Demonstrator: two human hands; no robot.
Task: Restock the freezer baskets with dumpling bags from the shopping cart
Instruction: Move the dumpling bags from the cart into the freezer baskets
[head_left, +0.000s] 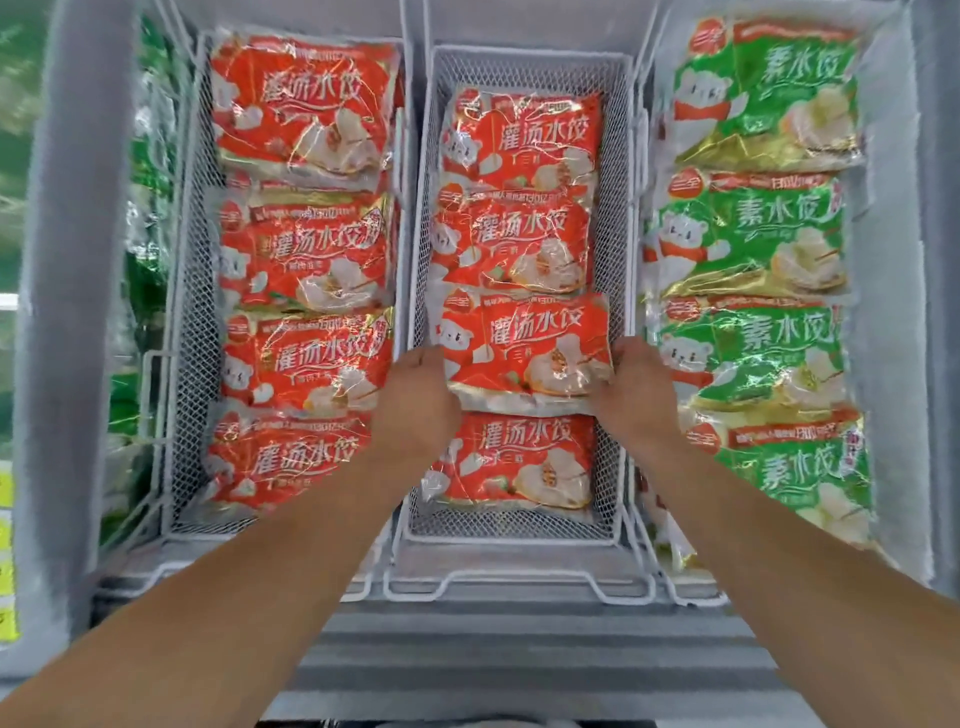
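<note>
A red dumpling bag (524, 353) lies flat over the middle wire basket (618, 270), held at both short ends. My left hand (415, 400) grips its left edge and my right hand (636, 397) grips its right edge. Under and around it the basket holds three more red bags: one nearer me (511, 462) and two farther back (514, 244), (522, 140). The shopping cart is out of view.
The left basket (182, 322) is filled with several red bags (306, 249). The right basket holds several green dumpling bags (753, 234). Frosted freezer walls (62, 312) stand on both sides, and the grey freezer rim (519, 654) runs below my arms.
</note>
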